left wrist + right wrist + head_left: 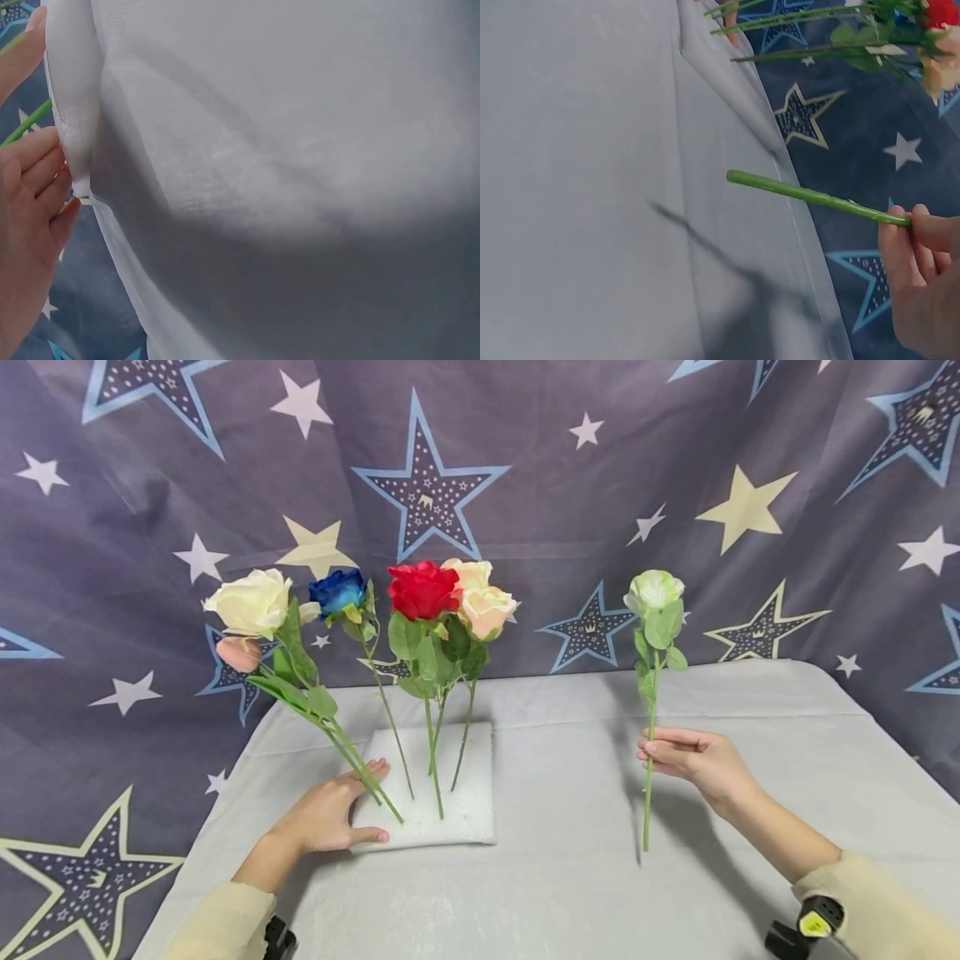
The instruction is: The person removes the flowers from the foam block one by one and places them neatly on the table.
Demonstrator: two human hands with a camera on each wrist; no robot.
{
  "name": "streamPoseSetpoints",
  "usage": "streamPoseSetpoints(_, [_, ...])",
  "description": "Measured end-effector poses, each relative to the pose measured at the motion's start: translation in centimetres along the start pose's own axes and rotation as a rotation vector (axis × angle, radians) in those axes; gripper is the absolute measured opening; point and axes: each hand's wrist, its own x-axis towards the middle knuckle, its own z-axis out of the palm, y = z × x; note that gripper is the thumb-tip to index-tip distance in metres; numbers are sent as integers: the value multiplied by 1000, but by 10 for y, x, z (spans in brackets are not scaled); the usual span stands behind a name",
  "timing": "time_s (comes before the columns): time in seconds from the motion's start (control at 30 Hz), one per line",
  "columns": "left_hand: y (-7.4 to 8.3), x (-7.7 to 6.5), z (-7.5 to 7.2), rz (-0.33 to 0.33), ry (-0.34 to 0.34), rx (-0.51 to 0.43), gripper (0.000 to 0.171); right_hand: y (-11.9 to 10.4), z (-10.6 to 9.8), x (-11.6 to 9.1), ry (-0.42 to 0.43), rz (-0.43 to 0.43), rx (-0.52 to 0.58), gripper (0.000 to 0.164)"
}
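Observation:
My right hand (708, 768) pinches the green stem of a pale green-white rose (656, 593) between thumb and fingers, holding it upright above the table. The stem's cut end (739, 178) points away from the fingers in the right wrist view. My left hand (326, 814) rests against the left side of a white foam block (468, 810), fingers extended over it and thumb at its near corner. Standing in the foam are a blue rose (337, 593), a red rose (423, 591) and peach roses (486, 610). A cream rose (251, 602) and a pink tulip (238, 653) lean left over the left hand.
A light grey cloth covers the table (570, 893). Behind it hangs a dark curtain (570, 518) with a star print. Black wrist cameras (821, 917) sit at both sleeves. The leaning stems pass close over the left hand.

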Motion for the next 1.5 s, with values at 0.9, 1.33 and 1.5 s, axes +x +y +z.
streamPoseSetpoints(0.9, [-1,0,-1,7,15,9,95,35,-126,-3,46,57,-78,26])
streamPoseSetpoints(1.33, [-1,0,2,-5,14,15,96,-22,-99,-33,-73,181,114,34])
streamPoseSetpoints(1.5, [-1,0,1,0,18,16,95,-22,-112,-32,-85,205,109,34])
